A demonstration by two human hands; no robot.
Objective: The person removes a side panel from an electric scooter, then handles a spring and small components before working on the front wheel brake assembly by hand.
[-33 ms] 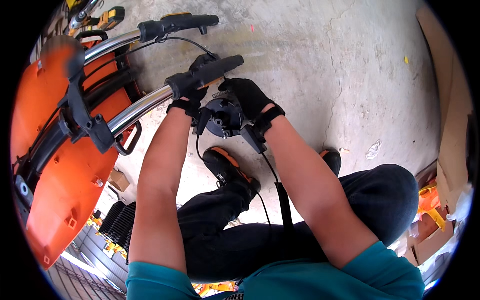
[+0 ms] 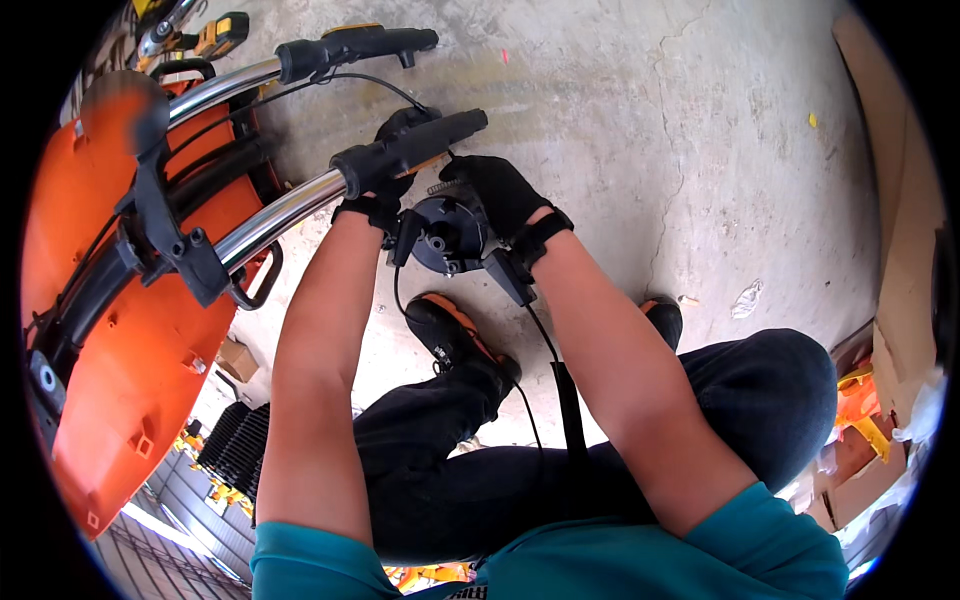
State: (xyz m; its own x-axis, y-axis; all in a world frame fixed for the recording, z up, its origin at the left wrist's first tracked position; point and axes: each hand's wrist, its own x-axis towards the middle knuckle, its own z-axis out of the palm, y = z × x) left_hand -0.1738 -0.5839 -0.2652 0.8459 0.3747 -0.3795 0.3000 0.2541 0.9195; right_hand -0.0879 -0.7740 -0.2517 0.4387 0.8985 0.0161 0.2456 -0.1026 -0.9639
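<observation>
1. Between the two gloved wrists, just nearer the body than the fingers, sits a round black part (image 2: 450, 236) with a small metal hub; whether either hand touches it cannot be told.
2. Behind the black end (image 2: 405, 152) of the near fork leg (image 2: 288, 212), the left hand (image 2: 402, 122) is largely covered; glove shows on both sides of it, and what its grip holds cannot be told.
3. Just to the right of that black end, the right hand (image 2: 500, 192) has its fingers curled inward; I cannot tell whether they pinch anything.
4. Right by the right fingertips, on the left, a coiled spring (image 2: 442, 187) shows above the round black part.
5. Beyond the grip, farther from the body, lies the far fork leg (image 2: 225, 92), its chrome tube roughly parallel to the near one; a black cable (image 2: 375, 80) curves from its side toward the left hand.
6. Well left of both hands spread large orange panels (image 2: 150, 370).
7. Below the grip, toward the body, a black-and-orange shoe (image 2: 435, 325) stands on the concrete floor (image 2: 600, 200).
</observation>
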